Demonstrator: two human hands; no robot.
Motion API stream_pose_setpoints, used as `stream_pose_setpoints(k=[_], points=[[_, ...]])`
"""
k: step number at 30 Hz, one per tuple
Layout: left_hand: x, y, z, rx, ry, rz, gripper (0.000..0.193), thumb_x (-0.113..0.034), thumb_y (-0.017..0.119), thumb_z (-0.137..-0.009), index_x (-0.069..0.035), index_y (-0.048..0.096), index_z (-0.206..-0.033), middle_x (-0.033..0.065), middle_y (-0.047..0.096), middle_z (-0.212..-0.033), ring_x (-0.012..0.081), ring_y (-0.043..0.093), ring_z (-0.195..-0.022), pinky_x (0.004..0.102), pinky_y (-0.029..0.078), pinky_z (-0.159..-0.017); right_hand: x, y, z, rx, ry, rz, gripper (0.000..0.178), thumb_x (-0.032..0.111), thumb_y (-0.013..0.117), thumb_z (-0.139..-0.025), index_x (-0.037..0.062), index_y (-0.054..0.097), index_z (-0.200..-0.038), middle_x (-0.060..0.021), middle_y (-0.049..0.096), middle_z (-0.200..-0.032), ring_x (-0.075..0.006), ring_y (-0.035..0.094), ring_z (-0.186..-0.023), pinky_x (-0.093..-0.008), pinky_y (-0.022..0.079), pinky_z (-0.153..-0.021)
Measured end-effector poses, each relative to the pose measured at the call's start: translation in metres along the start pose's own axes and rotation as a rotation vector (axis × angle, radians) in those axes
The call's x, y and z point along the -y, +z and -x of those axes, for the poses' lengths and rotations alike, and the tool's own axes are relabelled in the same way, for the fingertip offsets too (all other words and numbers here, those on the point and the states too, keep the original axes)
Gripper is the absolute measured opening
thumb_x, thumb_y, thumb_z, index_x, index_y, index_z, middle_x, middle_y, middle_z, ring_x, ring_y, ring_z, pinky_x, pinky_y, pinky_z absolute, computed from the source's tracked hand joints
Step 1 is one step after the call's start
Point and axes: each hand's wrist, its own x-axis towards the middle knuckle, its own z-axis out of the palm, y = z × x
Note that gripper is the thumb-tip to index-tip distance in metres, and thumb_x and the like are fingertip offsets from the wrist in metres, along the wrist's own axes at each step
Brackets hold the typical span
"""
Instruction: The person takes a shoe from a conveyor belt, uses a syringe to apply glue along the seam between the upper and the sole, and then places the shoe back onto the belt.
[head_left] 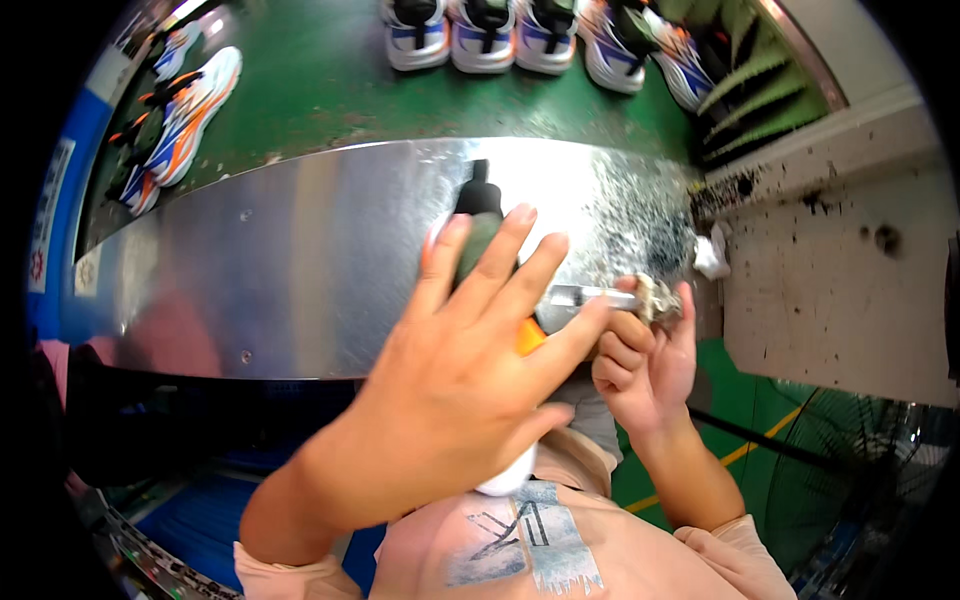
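Under my left hand is a sports shoe, mostly hidden; its black and dark green parts show beyond my fingers, an orange patch beside them, and a white end near my shirt. My left fingers are spread flat over it, the index fingertip close to a slim silvery tool. My right hand is closed round that tool, right of the shoe. At the tool's right end, between my right thumb and fingers, sits a crumpled whitish, dark-stained lump. The tool's exact kind does not show.
A metal worktop lies before me, dark-smeared at right, with a white crumpled scrap at its edge. Beyond, several sports shoes stand on a green surface. A stained beige machine panel and a fan are at right.
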Motion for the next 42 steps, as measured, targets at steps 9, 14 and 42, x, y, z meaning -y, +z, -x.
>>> stream_pose_setpoints(k=[9,14,42], points=[[0.042,0.003,0.111,-0.403,0.108,-0.357,0.025,-0.009,0.060,-0.078,-0.015,0.049,-0.100,0.0116,0.064,-0.096,0.0295,0.067,-0.087,0.0420,0.052,-0.079,-0.037,0.101,-0.086,0.106,0.578,0.704,0.071,0.070,0.027,-0.089,0.0063,0.047,-0.114,0.0054,0.032,-0.056,-0.0050,0.022,-0.045,-0.0210,0.019,-0.040],[0.024,0.026,0.136,-0.471,-0.093,-0.465,0.038,-0.021,0.068,-0.083,-0.020,0.044,-0.112,0.0021,0.062,-0.109,0.0223,0.063,-0.104,0.0373,0.046,-0.093,-0.057,0.143,-0.074,0.176,0.533,1.222,0.083,0.072,0.033,-0.084,-0.0051,0.044,-0.113,-0.0004,0.044,-0.068,-0.0067,0.039,-0.054,-0.0199,0.030,-0.048],[0.023,0.046,0.140,-0.460,-0.141,-0.637,0.028,-0.019,0.058,-0.091,-0.014,0.034,-0.105,0.0129,0.058,-0.108,0.0346,0.063,-0.100,0.0517,0.045,-0.093,0.041,0.070,0.054,0.024,0.243,1.020,0.099,0.079,0.051,-0.070,-0.0077,0.044,-0.116,-0.0064,0.056,-0.085,-0.0087,0.054,-0.070,-0.0209,0.045,-0.059]])
